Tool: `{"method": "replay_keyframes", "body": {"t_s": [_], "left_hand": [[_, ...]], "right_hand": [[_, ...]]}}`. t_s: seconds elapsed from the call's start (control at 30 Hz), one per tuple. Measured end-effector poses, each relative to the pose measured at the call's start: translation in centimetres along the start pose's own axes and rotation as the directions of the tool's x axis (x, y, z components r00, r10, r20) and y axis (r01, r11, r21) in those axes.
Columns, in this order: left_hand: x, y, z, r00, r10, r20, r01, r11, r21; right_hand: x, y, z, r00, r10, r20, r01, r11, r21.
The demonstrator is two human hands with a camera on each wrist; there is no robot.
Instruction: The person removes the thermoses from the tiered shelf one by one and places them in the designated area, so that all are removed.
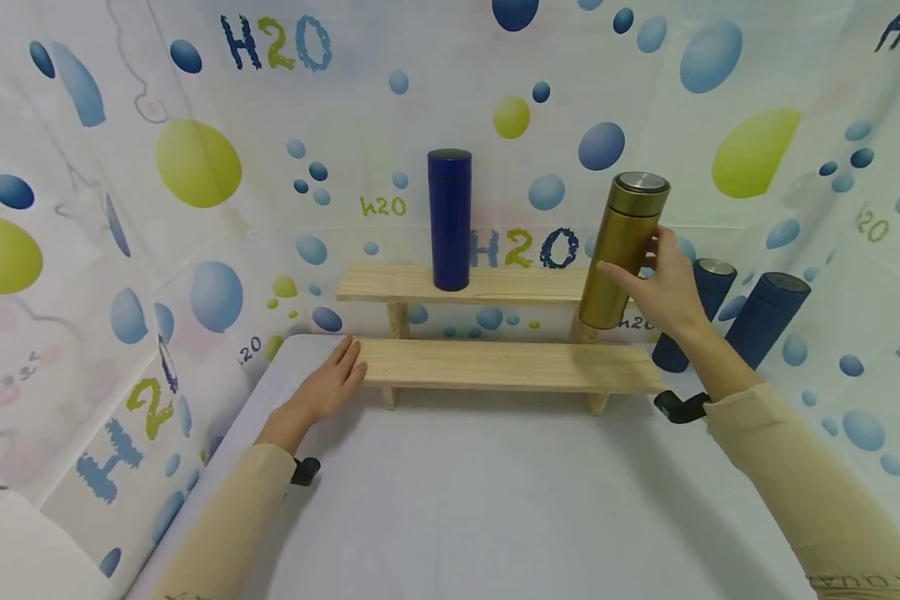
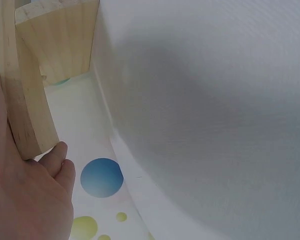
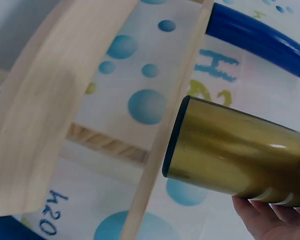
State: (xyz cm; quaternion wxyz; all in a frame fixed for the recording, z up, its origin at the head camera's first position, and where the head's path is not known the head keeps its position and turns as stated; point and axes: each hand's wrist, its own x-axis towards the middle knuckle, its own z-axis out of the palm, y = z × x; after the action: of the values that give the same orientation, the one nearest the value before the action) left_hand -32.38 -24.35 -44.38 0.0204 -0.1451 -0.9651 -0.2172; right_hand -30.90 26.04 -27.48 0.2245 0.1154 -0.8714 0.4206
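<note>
At the left, the left hand (image 1: 318, 392) rests on the left end of the lower board (image 1: 495, 364), its fingers extended and relaxed, with no bottle in them. The 2 boards form a stepped wooden rack on the white surface (image 1: 457, 483), the lower board near, the upper board (image 1: 525, 287) far.

Left of the middle of the upper board, 1 blue bottle (image 1: 450, 221) stands upright.

Farther right is the gold bottle (image 1: 621, 250), in the grip of the right hand (image 1: 667, 283). That grip is parted only as wide as the bottle's body: the thumb lies across the near face, and the other fingers wrap the right side. The bottle lies to the left of the palm, its long axis steep but slanted, lid up and to the right, base down and to the left. The relation that matters most, in my judgement, is base to upper board: in the head view the base shows in front of the right part of that board and below its near edge. Whether they touch, I cannot tell. The right hand is clearly the nearer hand; the left is well apart from it.

Beyond the rack's right end are 2 navy bottles (image 1: 768, 317), just beside each other, partly hidden by the right hand and forearm.
</note>
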Motion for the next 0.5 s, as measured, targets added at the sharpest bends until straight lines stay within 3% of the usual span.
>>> {"method": "replay_keyframes", "body": {"t_s": [0.3, 0.5], "left_hand": [[0.2, 0.0, 0.0, 1.0, -0.008, 0.016, 0.008, 1.0, 0.003], [0.1, -0.1, 0.0, 1.0, -0.01, 0.013, 0.01, 1.0, 0.002]], "right_hand": [[-2.4, 3.6, -3.0, 0.998, 0.039, -0.04, -0.042, 0.996, -0.077], [-4.1, 6.2, -4.8, 0.991, 0.1, -0.093, -0.111, 0.986, -0.122]]}}
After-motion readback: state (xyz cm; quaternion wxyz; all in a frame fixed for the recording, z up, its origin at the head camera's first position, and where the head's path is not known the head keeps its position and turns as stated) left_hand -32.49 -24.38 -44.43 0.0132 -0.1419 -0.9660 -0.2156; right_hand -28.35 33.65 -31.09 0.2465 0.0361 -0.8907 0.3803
